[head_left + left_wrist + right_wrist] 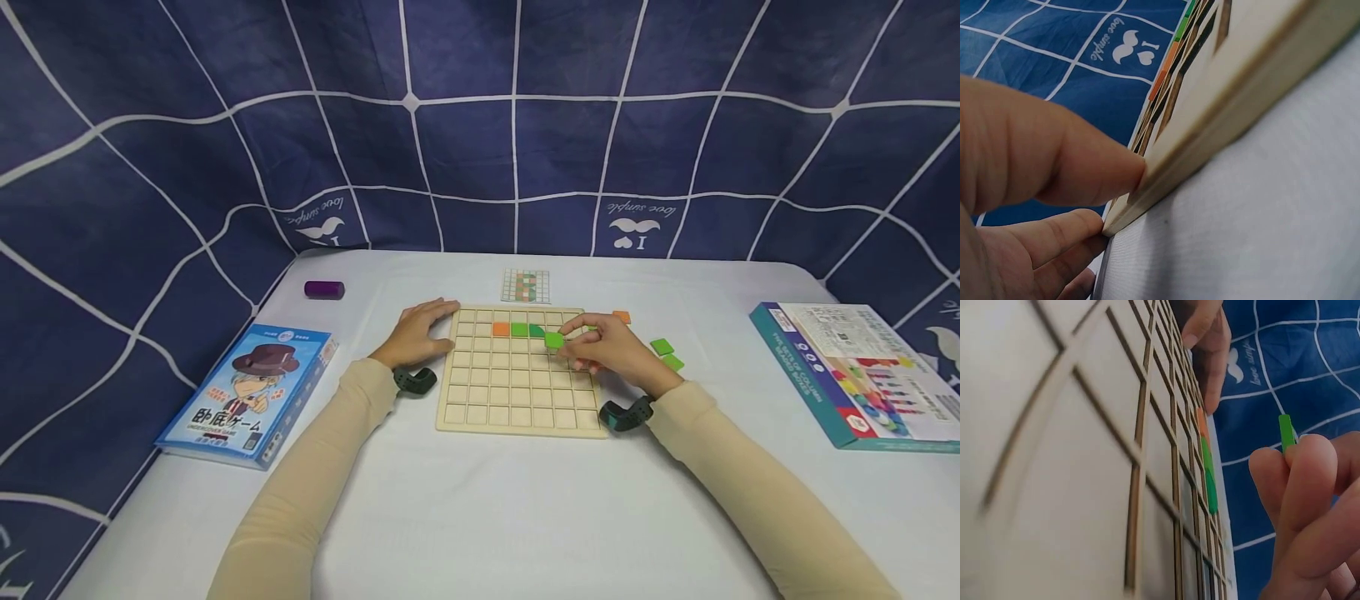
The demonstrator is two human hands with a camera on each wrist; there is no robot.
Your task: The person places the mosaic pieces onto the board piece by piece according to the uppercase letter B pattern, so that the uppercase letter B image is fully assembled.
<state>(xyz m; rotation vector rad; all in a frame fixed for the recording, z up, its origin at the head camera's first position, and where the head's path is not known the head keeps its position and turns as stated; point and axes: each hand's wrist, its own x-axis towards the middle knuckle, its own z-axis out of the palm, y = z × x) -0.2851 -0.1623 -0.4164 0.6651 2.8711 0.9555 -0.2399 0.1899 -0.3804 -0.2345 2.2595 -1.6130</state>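
A wooden grid board point(520, 396) lies flat on the white table. In one of its upper rows sit an orange tile point(501, 329), a green tile point(519, 329) and a two-tone green tile point(537, 331), side by side. My right hand point(609, 350) pinches a green square tile point(1287, 431) between thumb and fingers, held above the board to the right of that row. At the board's upper left corner rests my left hand point(418, 333), thumb and fingertips touching the edge; the left wrist view shows its thumb point(1097, 162) against the side.
Behind the board lies a small pattern card point(525, 286). Loose green tiles point(662, 347) and an orange tile point(622, 317) lie right of the board. A blue game box point(247, 392) and a purple cylinder point(324, 290) are at left, a teal-edged box point(862, 375) at right.
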